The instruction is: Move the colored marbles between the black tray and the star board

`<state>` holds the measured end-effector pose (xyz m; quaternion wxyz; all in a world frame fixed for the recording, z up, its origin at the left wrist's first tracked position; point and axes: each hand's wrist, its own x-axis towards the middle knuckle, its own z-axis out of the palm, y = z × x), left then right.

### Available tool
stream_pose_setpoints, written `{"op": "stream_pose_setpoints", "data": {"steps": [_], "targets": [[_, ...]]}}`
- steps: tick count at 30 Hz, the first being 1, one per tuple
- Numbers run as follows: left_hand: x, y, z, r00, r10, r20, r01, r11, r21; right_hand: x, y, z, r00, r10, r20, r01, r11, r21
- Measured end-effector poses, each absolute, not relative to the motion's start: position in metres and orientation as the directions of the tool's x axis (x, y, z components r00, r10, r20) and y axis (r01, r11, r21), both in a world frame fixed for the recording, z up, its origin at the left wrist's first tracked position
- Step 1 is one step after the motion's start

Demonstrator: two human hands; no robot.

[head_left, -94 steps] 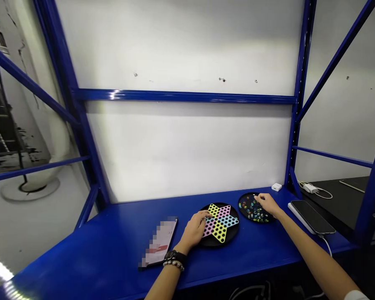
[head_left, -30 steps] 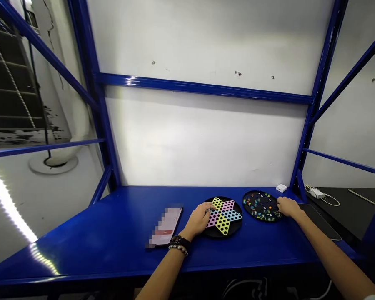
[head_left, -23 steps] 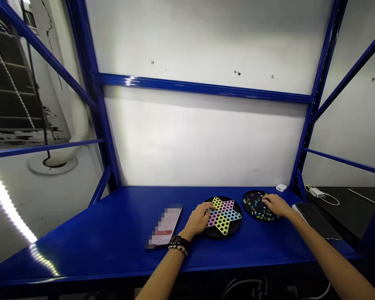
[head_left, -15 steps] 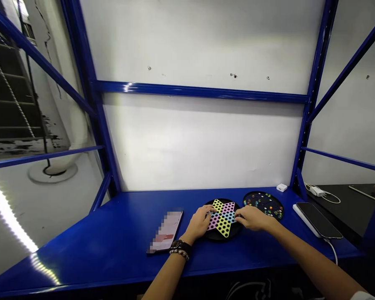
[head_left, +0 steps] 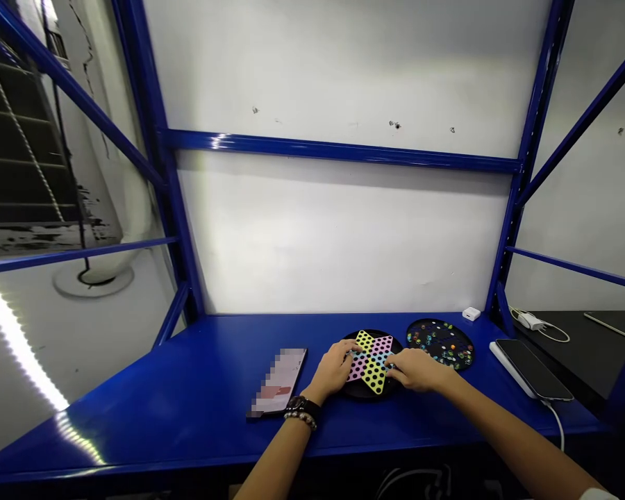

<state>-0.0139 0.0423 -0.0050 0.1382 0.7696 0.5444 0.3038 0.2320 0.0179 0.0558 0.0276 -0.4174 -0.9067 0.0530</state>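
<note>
Head view, with the clock face centred on the star board [head_left: 371, 356] and 12 o'clock toward the back wall. The board, a six-pointed star of yellow, pink and blue perforated fields on a round black base, lies flat on the blue shelf [head_left: 187, 396], toward its front edge and right of centre. The left hand [head_left: 335, 368] rests at the board's 9 o'clock rim, fingers loosely spread on the near star point and not clamped on anything. The right hand [head_left: 415, 369] lies at 4 o'clock with its fingertips drawn together on the right-hand point. Whether they pinch a marble cannot be told, as the spot is too small. Both hands touch the board, so neither is nearer. The black dish of marbles [head_left: 440, 343] sits at 2 o'clock, just beside the board and beyond the right hand. A phone [head_left: 278, 382] lies at 8 o'clock, near the left wrist with its watch [head_left: 298, 405]. A second phone [head_left: 532, 368] lies at 3 o'clock, well apart. Open shelf runs toward 9 and 12 o'clock. The front edge passes close at 6 o'clock.
</note>
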Motion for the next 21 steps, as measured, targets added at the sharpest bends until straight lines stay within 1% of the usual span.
{"op": "stream_pose_setpoints", "data": {"steps": [5,9,14,21], "targets": [[-0.0135,0.0417,-0.0034,0.226,0.922,0.313,0.754,-0.369,0.543,0.2345,0.0229,0.0470,-0.655,0.756,-0.003,0.749,0.649,-0.130],[-0.0119,0.0387,0.0012,0.216,0.929,0.301,0.763,-0.353,0.542,0.2363,0.0230,0.0490,-0.646,0.763,0.004,0.757,0.641,-0.129],[-0.0108,0.0371,0.0034,0.225,0.928,0.295,0.761,-0.357,0.541,0.2351,0.0214,0.0502,-0.665,0.747,0.020,0.739,0.661,-0.131],[-0.0108,0.0372,0.0018,0.222,0.924,0.312,0.758,-0.364,0.542,0.2345,0.0230,0.0513,-0.649,0.759,0.053,0.738,0.645,-0.200]]}}
